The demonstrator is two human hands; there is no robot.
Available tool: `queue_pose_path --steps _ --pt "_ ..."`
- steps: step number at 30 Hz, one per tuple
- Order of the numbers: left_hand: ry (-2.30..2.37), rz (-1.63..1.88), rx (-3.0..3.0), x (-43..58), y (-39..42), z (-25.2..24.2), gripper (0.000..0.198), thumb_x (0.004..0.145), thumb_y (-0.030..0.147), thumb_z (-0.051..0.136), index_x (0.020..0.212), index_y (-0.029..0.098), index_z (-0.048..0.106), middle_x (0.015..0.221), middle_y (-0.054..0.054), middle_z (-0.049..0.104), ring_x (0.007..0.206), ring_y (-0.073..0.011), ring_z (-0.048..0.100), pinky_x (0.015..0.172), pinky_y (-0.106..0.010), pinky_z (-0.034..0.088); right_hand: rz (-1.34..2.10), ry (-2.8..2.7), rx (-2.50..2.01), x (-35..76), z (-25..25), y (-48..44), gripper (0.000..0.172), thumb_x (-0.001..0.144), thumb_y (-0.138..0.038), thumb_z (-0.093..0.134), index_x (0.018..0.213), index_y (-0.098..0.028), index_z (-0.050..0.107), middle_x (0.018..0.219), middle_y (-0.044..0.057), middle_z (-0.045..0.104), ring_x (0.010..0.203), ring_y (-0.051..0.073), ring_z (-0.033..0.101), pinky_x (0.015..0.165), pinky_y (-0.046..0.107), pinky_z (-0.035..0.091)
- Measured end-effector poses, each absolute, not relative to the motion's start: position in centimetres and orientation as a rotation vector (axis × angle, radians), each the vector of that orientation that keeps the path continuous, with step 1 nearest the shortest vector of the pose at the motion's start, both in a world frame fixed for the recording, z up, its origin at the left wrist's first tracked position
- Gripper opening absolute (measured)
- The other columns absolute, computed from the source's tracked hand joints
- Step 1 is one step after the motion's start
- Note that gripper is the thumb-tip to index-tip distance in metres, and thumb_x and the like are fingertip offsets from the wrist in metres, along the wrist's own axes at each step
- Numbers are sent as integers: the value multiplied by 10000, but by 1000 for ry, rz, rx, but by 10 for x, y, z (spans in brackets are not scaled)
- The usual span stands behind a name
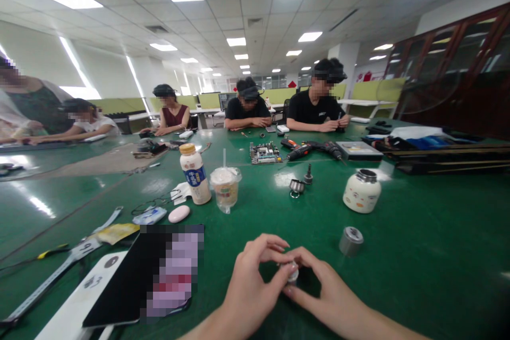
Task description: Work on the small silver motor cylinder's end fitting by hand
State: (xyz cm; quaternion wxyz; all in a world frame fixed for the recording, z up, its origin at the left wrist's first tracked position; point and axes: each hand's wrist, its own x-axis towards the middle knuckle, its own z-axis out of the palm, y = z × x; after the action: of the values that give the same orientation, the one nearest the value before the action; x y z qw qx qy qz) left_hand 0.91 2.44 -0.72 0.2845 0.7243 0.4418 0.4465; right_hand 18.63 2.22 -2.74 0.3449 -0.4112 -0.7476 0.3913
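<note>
Both my hands meet low in the middle of the view over the green table [418,255]. My left hand [251,287] and my right hand [322,289] pinch a small round silver part [292,273] between their fingertips. The part is mostly hidden by my fingers. A grey metal cap [351,240] stands on the table just to the upper right of my right hand. Farther back stands an open white thermos body [362,191] with a metal rim. A small metal ring part [296,187] and a dark stopper [308,175] lie behind it to the left.
A tablet [147,276] lies at my left, with a plastic drink cup [225,187], a white milk bottle [195,174] and a pink oval case [179,213] behind it. A circuit board [265,153] and a power drill [311,149] sit mid-table. Several people sit along the far side.
</note>
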Motion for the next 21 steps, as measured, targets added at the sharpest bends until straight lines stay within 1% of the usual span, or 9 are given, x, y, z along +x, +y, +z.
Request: queue_pose_path --steps 2,6,10,12,14,15,17,19,21 --pt "1176 1152 1998 9 22 -8 224 821 124 648 993 264 678 1057 -14 727 1023 -216 671 928 -346 489 1016 -1935 -1068 186 -27 22 217 834 -216 659 1043 -215 598 1031 36 675 982 224 622 880 335 473" --pt "1136 1120 2086 7 18 -9 399 844 134 596 1226 251 580 1221 -70 661 1171 -233 595 1022 -390 461 1027 -1930 -1052 186 -28 22 231 823 -189 661 1042 -212 590 1039 36 676 998 221 624 908 342 467" --pt "1245 1025 2261 1 18 -8 435 914 246 531 1347 256 499 1398 -95 539 1333 -262 444 1087 -454 404 1034 -1926 -1050 186 -29 22 246 826 -189 666 1055 -224 585 1051 19 671 999 204 620 912 325 464" --pt "1441 935 2391 -5 22 -6 495 949 294 473 1438 284 401 1493 -85 446 1400 -295 346 1111 -542 339 1032 -1933 -1054 187 -30 22 247 828 -202 672 1059 -227 589 1048 16 672 994 204 618 910 324 463" --pt "1771 822 2461 -14 28 -3 554 950 345 467 1485 321 323 1566 -74 332 1442 -367 236 1087 -681 244 1026 -1941 -1060 187 -29 22 253 828 -214 675 1068 -229 596 1051 17 673 998 207 618 917 328 459" --pt "1946 741 2451 -19 32 -2 568 942 378 478 1486 331 323 1583 -79 289 1447 -414 185 1044 -750 210 1023 -1942 -1065 187 -29 22 261 828 -217 675 1077 -229 598 1055 19 674 1001 209 617 921 331 457" --pt "2213 527 2332 -30 41 -3 575 935 461 466 1477 303 357 1589 -118 252 1437 -485 135 928 -843 213 1024 -1941 -1077 188 -27 22 274 826 -223 677 1090 -230 602 1055 23 677 1001 214 619 920 335 458" --pt "2325 356 2179 -40 51 -8 638 912 554 462 1482 290 350 1598 -141 197 1421 -531 117 845 -867 261 1026 -1940 -1084 188 -26 22 276 822 -228 679 1088 -229 607 1053 27 680 1000 220 619 919 339 460" --pt "2295 323 2133 -46 60 -13 659 918 555 450 1495 263 322 1602 -156 167 1418 -519 159 851 -816 345 1027 -1937 -1088 188 -25 21 280 819 -226 678 1091 -230 607 1052 28 681 997 222 620 917 343 461"
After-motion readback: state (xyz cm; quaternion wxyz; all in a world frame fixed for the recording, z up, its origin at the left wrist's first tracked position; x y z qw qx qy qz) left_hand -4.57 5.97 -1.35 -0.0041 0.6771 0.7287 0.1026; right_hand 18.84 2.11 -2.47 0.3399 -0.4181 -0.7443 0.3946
